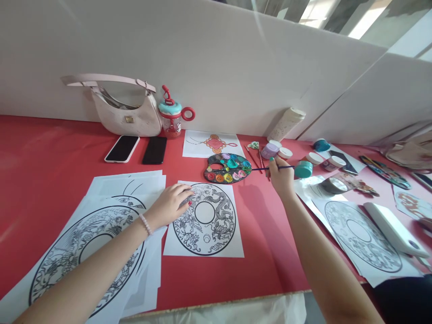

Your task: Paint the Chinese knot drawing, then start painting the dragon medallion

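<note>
A small sheet with a round dragon line drawing (219, 245) lies before me. My left hand (173, 203), wearing a beaded bracelet, rests flat with fingers stretched over its left edge. In my right hand (281, 176) is a thin dark paintbrush (259, 169), held nearly level and pointing left. Its tip reaches the green paint at the right side of the palette (216, 158). That palette is dark, with a thumb hole and several colours of paint in wells. Just right of the right hand lies a teal paint jar (303, 169).
Larger printed sheets (104, 189) lie under my left forearm. Along the wall are a handbag (128, 117), a red-and-blue cup (172, 119), two phones (155, 150) and a leaning bottle (286, 123). Several paint jars (313, 158) and a white case (394, 227) are on the right.
</note>
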`<state>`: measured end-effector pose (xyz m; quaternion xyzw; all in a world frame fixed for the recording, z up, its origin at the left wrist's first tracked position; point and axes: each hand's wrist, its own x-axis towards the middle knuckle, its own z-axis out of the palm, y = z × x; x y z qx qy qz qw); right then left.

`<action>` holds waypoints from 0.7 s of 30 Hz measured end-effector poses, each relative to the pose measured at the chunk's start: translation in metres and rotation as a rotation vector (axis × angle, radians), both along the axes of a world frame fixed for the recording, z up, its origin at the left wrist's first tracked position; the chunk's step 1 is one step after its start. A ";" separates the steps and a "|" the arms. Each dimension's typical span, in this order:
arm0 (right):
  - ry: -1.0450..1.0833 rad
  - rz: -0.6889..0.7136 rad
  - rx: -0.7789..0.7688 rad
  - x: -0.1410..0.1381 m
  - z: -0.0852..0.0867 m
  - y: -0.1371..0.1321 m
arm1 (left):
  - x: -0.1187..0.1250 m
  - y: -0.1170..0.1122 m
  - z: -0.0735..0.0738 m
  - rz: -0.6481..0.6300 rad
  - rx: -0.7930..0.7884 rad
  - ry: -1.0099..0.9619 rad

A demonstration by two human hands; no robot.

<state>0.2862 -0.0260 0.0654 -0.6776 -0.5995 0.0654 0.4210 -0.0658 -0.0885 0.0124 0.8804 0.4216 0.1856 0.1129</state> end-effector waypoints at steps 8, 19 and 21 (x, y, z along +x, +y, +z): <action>0.060 -0.004 0.031 0.000 0.003 0.000 | 0.000 0.000 0.000 -0.004 0.006 -0.012; 0.240 -0.107 0.081 0.004 0.001 -0.008 | -0.001 0.001 -0.003 -0.011 0.018 0.023; 0.258 -0.114 0.084 0.004 0.000 -0.010 | -0.001 0.000 -0.002 -0.014 0.022 0.023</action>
